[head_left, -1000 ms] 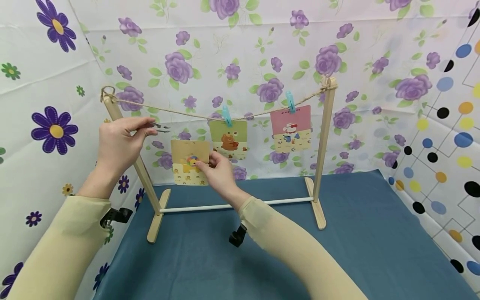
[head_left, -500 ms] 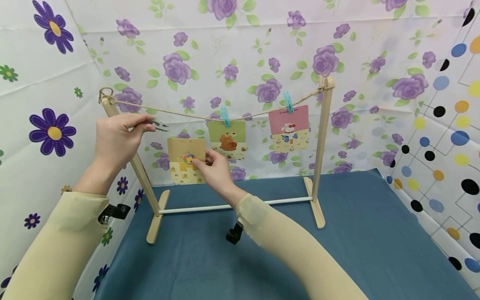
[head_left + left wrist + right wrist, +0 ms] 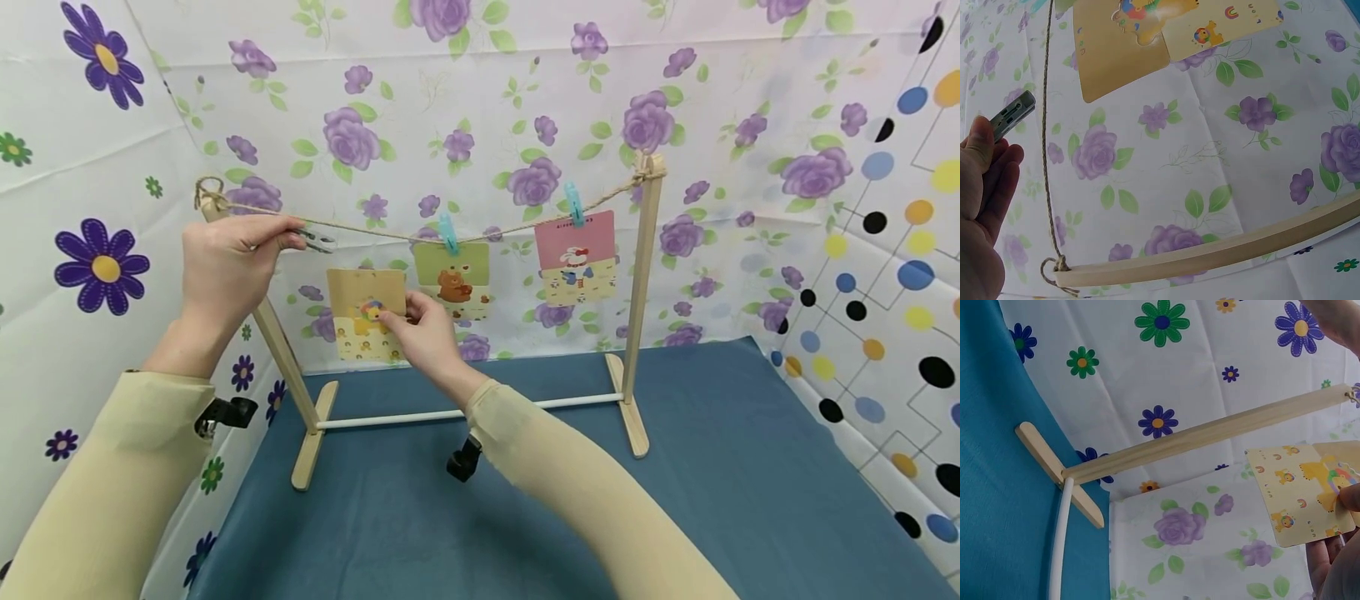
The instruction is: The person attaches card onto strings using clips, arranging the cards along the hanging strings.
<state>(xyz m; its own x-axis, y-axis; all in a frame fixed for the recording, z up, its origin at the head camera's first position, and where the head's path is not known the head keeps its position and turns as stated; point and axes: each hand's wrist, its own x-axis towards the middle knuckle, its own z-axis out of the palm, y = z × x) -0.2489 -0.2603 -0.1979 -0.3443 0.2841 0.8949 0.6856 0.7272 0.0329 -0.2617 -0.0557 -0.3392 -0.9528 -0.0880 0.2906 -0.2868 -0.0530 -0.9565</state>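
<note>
In the head view my left hand [image 3: 228, 267] pinches a dark grey clothespin [image 3: 318, 241] between thumb and fingers, just below the twine [image 3: 352, 230]. The left wrist view shows the clothespin [image 3: 1015, 115] beside the twine, with a small gap between them. My right hand [image 3: 433, 337] holds a yellow lion card [image 3: 366, 286] by its right edge, thumb on the front. That card is upright, below the twine. To its right hang a green bear card [image 3: 474, 258] and a pink rabbit card [image 3: 555, 246], each clipped by a light blue clothespin [image 3: 447, 233].
The twine is tied between two wooden posts [image 3: 641, 283] on flat feet, joined low down by a white rod [image 3: 397, 418]. A blue cloth [image 3: 735, 467] covers the table. Flowered and dotted sheets [image 3: 892, 250] stand behind and at the sides.
The lion card and my right hand have moved up and a little left. My left hand has risen slightly, bringing the clothespin closer to the twine. The hanging cards stay put.
</note>
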